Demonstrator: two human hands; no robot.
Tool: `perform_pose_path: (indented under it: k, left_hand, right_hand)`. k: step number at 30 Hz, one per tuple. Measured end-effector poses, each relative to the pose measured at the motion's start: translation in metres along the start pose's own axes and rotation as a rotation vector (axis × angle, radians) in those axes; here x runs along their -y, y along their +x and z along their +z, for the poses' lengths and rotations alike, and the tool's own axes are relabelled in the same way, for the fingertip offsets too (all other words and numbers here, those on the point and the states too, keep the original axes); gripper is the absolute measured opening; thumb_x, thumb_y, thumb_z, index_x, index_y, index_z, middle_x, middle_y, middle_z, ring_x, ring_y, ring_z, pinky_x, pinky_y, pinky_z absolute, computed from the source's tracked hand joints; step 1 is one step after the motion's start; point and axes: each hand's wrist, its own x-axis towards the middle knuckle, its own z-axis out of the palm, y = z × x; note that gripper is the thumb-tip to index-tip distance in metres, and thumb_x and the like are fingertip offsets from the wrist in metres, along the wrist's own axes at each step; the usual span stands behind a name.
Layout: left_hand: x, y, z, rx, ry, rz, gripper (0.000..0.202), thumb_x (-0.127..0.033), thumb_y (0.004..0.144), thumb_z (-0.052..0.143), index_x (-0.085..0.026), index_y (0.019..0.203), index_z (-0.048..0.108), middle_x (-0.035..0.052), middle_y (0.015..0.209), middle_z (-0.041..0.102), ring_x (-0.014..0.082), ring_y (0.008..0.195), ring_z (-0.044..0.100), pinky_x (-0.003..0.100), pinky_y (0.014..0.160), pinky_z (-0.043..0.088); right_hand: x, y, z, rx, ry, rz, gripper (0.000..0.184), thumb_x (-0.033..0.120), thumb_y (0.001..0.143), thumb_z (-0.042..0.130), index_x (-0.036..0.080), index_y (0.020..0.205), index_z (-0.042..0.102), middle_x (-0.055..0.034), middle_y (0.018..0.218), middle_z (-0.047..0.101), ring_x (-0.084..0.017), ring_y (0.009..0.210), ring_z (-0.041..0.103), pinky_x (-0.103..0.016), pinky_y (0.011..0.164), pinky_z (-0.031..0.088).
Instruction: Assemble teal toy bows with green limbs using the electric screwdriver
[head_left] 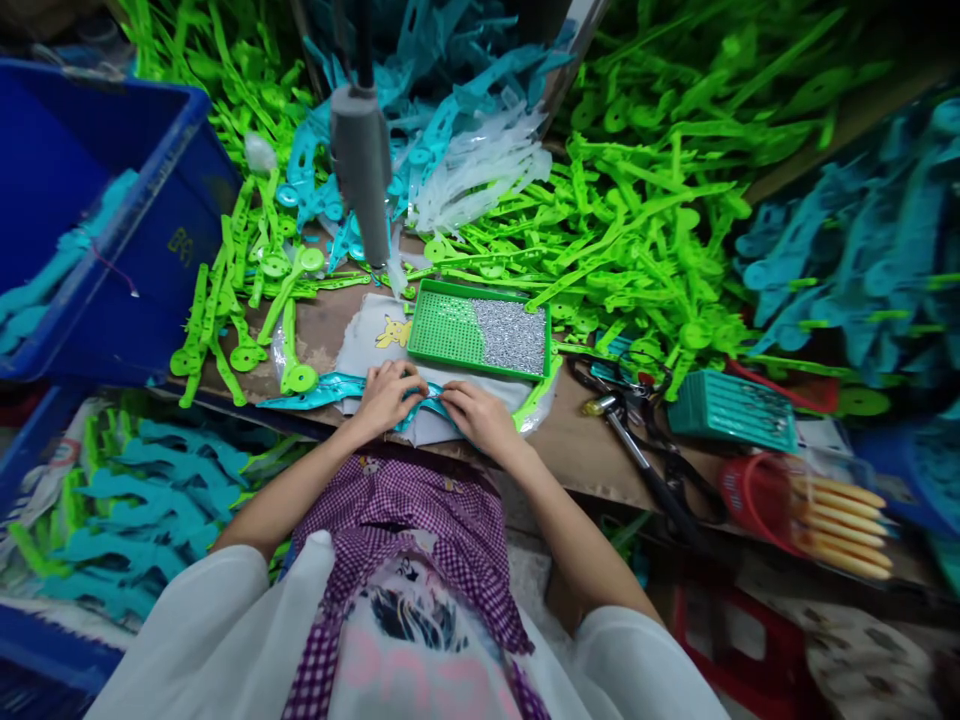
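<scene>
At the front edge of the workbench, a long blue plastic part (319,391) lies across a grey cloth (364,340). My left hand (388,396) is closed on it near its middle, with thumb and fingers pinched together. Close on the right, my right hand (480,414) grips the same part with bent fingers. The fingertips of both hands nearly meet, and they hide what lies between them. Just beyond the hands sits a green tray (416,345) with many small silver metal pieces (514,335) heaped in its right half.
A grey hand tool (362,170) hangs above the bench. Bright green plastic parts (630,230) pile up behind the tray. Left stands a blue crate (180,150). On the right are a hammer-like tool (626,435), a teal box (731,410) and a red cup (757,495).
</scene>
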Motion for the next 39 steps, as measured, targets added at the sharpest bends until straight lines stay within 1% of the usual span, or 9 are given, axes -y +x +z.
perform_pose_path:
  k: [9,13,15,17,22,25,31,35,39]
  left_hand:
    - [0.003,-0.001,0.002,-0.039,0.000,0.029,0.019,-0.033,0.090,0.059,-0.032,0.105,0.070,0.0045,0.117,0.055,0.0246,0.109,0.047,0.039,0.089,0.034]
    - [0.003,-0.001,0.001,-0.019,-0.002,0.046,0.016,-0.030,0.090,0.058,-0.031,0.099,0.072,0.0041,0.119,0.057,0.0246,0.110,0.047,0.040,0.091,0.033]
    - [0.003,0.000,0.000,0.006,-0.005,0.051,0.015,-0.028,0.089,0.059,-0.031,0.093,0.073,0.0037,0.121,0.058,0.0252,0.111,0.047,0.042,0.092,0.032]
    - [0.004,0.000,-0.001,0.029,-0.014,0.058,0.016,-0.025,0.089,0.059,-0.030,0.091,0.074,0.0034,0.122,0.058,0.0255,0.112,0.046,0.042,0.092,0.031]
    - [0.004,0.002,-0.004,0.057,-0.036,0.059,0.017,-0.028,0.090,0.057,-0.030,0.095,0.073,0.0033,0.121,0.060,0.0256,0.112,0.047,0.042,0.092,0.032]
    - [0.002,0.002,-0.004,0.050,-0.015,0.048,0.020,-0.030,0.091,0.056,-0.031,0.105,0.070,0.0039,0.124,0.059,0.0256,0.113,0.046,0.041,0.092,0.031]
    - [-0.002,0.000,-0.003,0.072,0.060,0.113,0.036,-0.026,0.096,0.044,-0.040,0.126,0.059,0.0064,0.143,0.042,0.0276,0.121,0.040,0.048,0.100,0.025]
    - [-0.003,0.003,-0.004,0.088,0.070,0.157,0.037,-0.024,0.097,0.041,-0.041,0.122,0.062,0.0054,0.148,0.036,0.0295,0.133,0.028,0.053,0.103,0.020]
    - [-0.001,0.010,-0.005,0.145,0.026,0.197,0.037,-0.016,0.094,0.043,-0.038,0.110,0.068,0.0037,0.148,0.037,0.0274,0.135,0.027,0.054,0.105,0.018]
  right_hand:
    - [0.000,0.007,-0.008,0.011,0.261,0.155,0.018,0.025,0.090,0.051,0.020,0.096,0.068,-0.0083,0.105,0.069,-0.020,0.098,0.064,-0.037,0.089,0.051]
    - [-0.002,-0.004,-0.024,-0.140,0.405,0.249,0.017,0.030,0.089,0.053,0.021,0.096,0.066,-0.0066,0.100,0.071,-0.020,0.097,0.065,-0.037,0.089,0.051]
    - [0.000,-0.013,-0.028,-0.243,0.385,0.297,0.018,0.033,0.090,0.052,0.022,0.094,0.066,-0.0064,0.099,0.071,-0.021,0.097,0.065,-0.038,0.089,0.051]
    - [0.002,-0.023,-0.026,-0.272,0.303,0.296,0.019,0.033,0.090,0.052,0.022,0.092,0.067,-0.0075,0.100,0.071,-0.022,0.098,0.065,-0.040,0.090,0.050]
    - [0.006,-0.034,-0.008,-0.270,0.145,0.296,0.020,0.031,0.091,0.052,0.021,0.095,0.068,-0.0098,0.105,0.070,-0.024,0.103,0.064,-0.042,0.092,0.047]
    - [0.008,-0.032,-0.002,-0.267,0.101,0.333,0.020,0.035,0.089,0.056,0.021,0.097,0.068,-0.0107,0.111,0.068,-0.026,0.107,0.061,-0.044,0.094,0.044]
    - [0.008,-0.025,0.002,-0.201,0.142,0.370,0.013,0.030,0.086,0.059,0.021,0.091,0.067,-0.0099,0.109,0.064,-0.026,0.106,0.060,-0.046,0.094,0.042]
    - [0.009,-0.018,0.000,-0.142,0.197,0.403,0.008,0.024,0.083,0.058,0.021,0.088,0.064,-0.0074,0.103,0.064,-0.025,0.101,0.060,-0.043,0.091,0.043]
    - [0.010,-0.014,-0.002,-0.097,0.182,0.441,0.009,0.024,0.082,0.057,0.022,0.089,0.061,-0.0062,0.100,0.063,-0.025,0.097,0.060,-0.042,0.088,0.042]
